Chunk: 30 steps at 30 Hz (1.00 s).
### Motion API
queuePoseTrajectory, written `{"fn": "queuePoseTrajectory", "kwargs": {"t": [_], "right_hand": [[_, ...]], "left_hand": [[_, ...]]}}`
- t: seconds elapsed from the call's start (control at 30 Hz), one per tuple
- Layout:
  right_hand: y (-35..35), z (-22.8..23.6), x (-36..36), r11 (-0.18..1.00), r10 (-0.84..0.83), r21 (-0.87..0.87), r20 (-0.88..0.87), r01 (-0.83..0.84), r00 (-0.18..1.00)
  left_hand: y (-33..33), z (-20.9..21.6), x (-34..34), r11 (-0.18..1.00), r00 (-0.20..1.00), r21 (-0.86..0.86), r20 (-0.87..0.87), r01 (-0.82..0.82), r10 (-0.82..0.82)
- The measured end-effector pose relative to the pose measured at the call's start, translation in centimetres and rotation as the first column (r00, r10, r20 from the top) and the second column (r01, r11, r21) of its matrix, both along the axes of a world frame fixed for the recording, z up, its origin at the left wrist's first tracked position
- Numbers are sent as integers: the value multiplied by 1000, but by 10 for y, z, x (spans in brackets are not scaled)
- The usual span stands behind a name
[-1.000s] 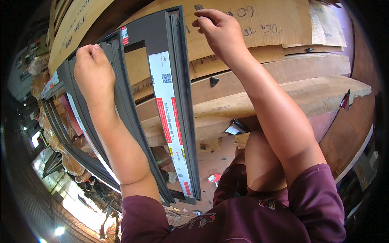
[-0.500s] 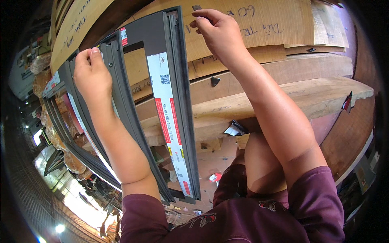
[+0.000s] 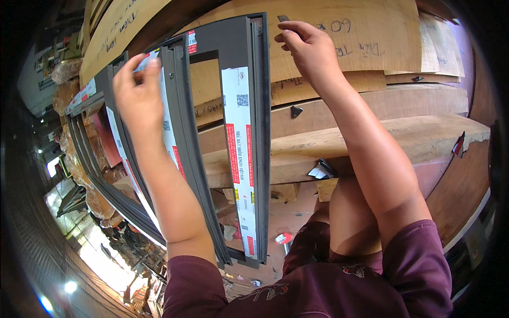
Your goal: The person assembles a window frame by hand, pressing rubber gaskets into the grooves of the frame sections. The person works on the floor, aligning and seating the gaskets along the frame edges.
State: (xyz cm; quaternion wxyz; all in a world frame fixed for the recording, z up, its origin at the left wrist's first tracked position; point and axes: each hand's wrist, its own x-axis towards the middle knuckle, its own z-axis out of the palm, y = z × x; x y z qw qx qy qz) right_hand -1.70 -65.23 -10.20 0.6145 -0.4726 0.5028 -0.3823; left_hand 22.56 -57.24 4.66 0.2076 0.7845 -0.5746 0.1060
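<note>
My left hand (image 3: 139, 93) is raised over the upper part of a dark grey metal profile frame (image 3: 212, 42). It is slightly blurred, its thumb stands apart from its curled fingers, and nothing shows in it. Whether it touches the frame I cannot tell. Beyond the frame's top right corner, my right hand (image 3: 308, 47) is closed with bent fingers. A small dark flat piece (image 3: 284, 18) sticks out at its fingertips. A white and red label strip (image 3: 241, 153) runs down the frame's right upright (image 3: 260, 106).
Broad wooden boards (image 3: 366, 32) with handwriting lie behind the frame, and a thick plank (image 3: 382, 132) crosses nearer. Small black scraps (image 3: 296, 111) rest on the wood. More dark profiles (image 3: 111, 185) and plastic-wrapped bundles (image 3: 66, 71) stand at the left.
The fingers of my left hand have parted from a pinch at the frame's upper part. The view has shifted, so frame and boards sit further right. The small dark piece stays at my right fingertips.
</note>
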Motion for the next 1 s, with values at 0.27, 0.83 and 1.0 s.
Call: {"fn": "queuePoseTrajectory", "kwargs": {"t": [0.27, 0.83, 1.0], "right_hand": [[3, 3, -4, 1000, 5, -22, 46, -4, 999], [0, 4, -5, 977, -126, -158, 128, 146, 984], [6, 29, -8, 943, -158, -257, 205, 209, 966]], "left_hand": [[9, -9, -1, 973, 984, -151, -2, 177, -180], [89, -19, 3, 947, 762, -301, -585, 114, -278], [86, -13, -5, 962, 852, -198, -455, 187, -259]]}}
